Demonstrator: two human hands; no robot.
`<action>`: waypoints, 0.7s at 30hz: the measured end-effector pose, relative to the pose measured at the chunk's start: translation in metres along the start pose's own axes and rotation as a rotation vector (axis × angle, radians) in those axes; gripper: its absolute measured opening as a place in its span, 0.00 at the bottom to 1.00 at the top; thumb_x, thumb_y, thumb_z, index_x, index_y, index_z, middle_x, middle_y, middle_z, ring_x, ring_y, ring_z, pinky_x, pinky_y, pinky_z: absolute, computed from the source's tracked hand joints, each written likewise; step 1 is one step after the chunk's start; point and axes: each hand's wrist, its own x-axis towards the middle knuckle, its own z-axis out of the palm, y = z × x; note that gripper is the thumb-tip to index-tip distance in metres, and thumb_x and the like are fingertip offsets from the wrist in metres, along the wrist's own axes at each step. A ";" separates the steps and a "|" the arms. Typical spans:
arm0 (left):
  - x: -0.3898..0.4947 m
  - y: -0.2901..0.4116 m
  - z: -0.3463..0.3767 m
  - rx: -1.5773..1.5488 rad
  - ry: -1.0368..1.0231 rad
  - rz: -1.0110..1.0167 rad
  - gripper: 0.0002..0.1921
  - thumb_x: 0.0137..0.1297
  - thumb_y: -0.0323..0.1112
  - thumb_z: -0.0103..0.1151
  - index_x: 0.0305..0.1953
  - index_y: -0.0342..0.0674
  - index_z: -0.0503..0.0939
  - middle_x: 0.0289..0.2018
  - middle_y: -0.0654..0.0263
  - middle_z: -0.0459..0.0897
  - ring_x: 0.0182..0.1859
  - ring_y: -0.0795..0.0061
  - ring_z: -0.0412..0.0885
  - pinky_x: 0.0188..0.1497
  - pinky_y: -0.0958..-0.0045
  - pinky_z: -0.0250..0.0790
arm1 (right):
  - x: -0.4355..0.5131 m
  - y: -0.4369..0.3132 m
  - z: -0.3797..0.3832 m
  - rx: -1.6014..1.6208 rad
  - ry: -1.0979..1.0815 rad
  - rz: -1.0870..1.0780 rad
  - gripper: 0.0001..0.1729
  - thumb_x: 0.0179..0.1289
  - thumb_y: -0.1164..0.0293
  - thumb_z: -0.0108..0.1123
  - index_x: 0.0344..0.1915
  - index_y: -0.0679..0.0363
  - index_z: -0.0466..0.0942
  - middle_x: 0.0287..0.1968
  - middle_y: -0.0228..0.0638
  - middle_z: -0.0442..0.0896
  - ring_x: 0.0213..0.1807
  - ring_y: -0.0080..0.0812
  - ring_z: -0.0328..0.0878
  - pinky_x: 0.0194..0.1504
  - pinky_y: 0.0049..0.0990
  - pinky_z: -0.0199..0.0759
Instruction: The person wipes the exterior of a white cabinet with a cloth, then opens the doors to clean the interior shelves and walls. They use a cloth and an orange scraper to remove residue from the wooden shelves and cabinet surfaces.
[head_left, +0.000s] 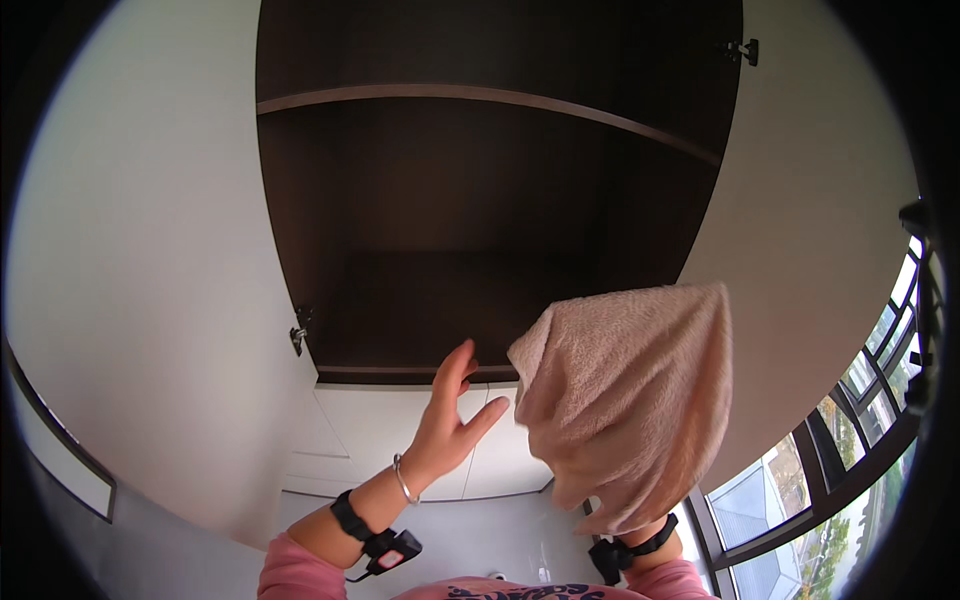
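A pink plush cloth (630, 397) hangs spread out over my right hand, which carries it. My right wrist (643, 534) shows below the cloth, but its fingers are hidden. To the left of the cloth, my left hand (448, 431) is raised and holds nothing. Its thumb and fingers are apart, with the thumb pointing towards the cloth's left edge. Both hands are in front of an open cabinet with a dark brown interior (450, 187). The cloth overlaps the cabinet's lower right corner in view.
A dark shelf (450, 91) crosses the cabinet. White doors stand swung out at left (150, 262) and right (810, 225), with metal hinges (298, 331) on the frame. White lower fronts (390, 435) are below. Windows (780, 487) line the right side above a grey floor (480, 540).
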 end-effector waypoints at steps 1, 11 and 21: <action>0.010 -0.010 0.011 -0.060 0.034 -0.099 0.36 0.64 0.31 0.62 0.69 0.36 0.56 0.64 0.59 0.65 0.65 0.65 0.66 0.63 0.63 0.62 | 0.006 0.000 -0.006 -0.011 0.011 -0.001 0.19 0.58 0.68 0.61 0.49 0.65 0.76 0.44 0.42 0.83 0.43 0.35 0.80 0.45 0.31 0.74; 0.087 -0.006 0.049 -0.084 -0.194 0.042 0.09 0.67 0.30 0.57 0.47 0.38 0.82 0.44 0.61 0.81 0.49 0.69 0.79 0.51 0.74 0.71 | 0.104 -0.033 -0.031 -0.034 0.049 -0.080 0.21 0.58 0.67 0.60 0.50 0.65 0.76 0.44 0.43 0.83 0.43 0.36 0.80 0.45 0.31 0.74; 0.225 0.024 -0.112 0.728 0.689 0.802 0.17 0.58 0.29 0.62 0.50 0.40 0.79 0.58 0.56 0.71 0.60 0.56 0.69 0.61 0.60 0.62 | 0.253 -0.231 0.041 -0.147 -0.006 -0.552 0.22 0.58 0.66 0.60 0.52 0.64 0.75 0.44 0.43 0.83 0.43 0.37 0.81 0.45 0.31 0.74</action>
